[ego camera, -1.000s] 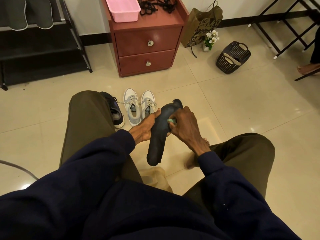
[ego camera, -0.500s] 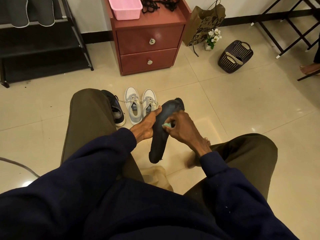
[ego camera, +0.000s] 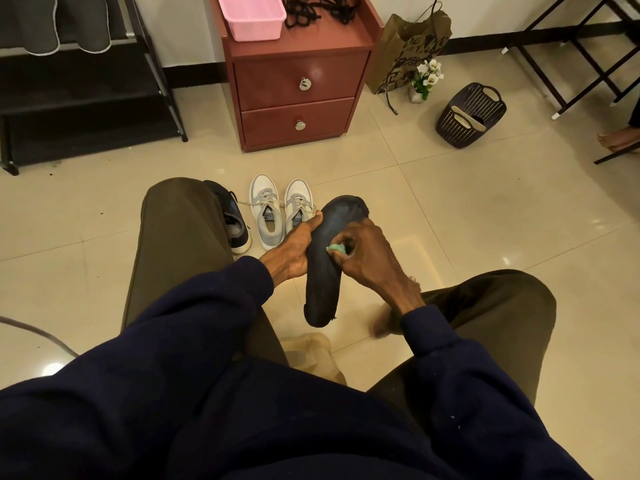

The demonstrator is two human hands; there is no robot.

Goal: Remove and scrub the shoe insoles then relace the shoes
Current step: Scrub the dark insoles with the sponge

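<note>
Step in hand: I am reading this as the scrubbing stage, with one insole out of its shoe and being worked on.
Insole: the dark insole point(ego camera: 322, 292) is hanging in the air between the knees, above the floor point(ego camera: 450, 209), toe end pointing away and heel end dropping towards the lap.
Left grip: the left grip point(ego camera: 294, 251) is wrapping the insole's left edge around mid-length, thumb reaching up along that edge, and is carrying it.
Right grip: the right grip point(ego camera: 367, 254) is pinching a small green scrub pad point(ego camera: 335, 248) with curled fingers and pressing it onto the insole's face.
Shoes: a grey-and-white pair point(ego camera: 280, 213) is standing side by side just beyond the hands, looking laced. A dark shoe point(ego camera: 232, 223) is sitting beside them, half hidden by the left knee.
Laces: black laces point(ego camera: 318, 8) are lying heaped on the red cabinet point(ego camera: 298, 81), next to a pink basket point(ego camera: 254, 13).
Progress: I am judging this as roughly the middle of the task, with relacing not yet begun.
Next move: I am expecting it to call for firm strokes along the full length, the left grip bracing so the soft insole is not folding. The toe and heel ends are wanting cover too.
</note>
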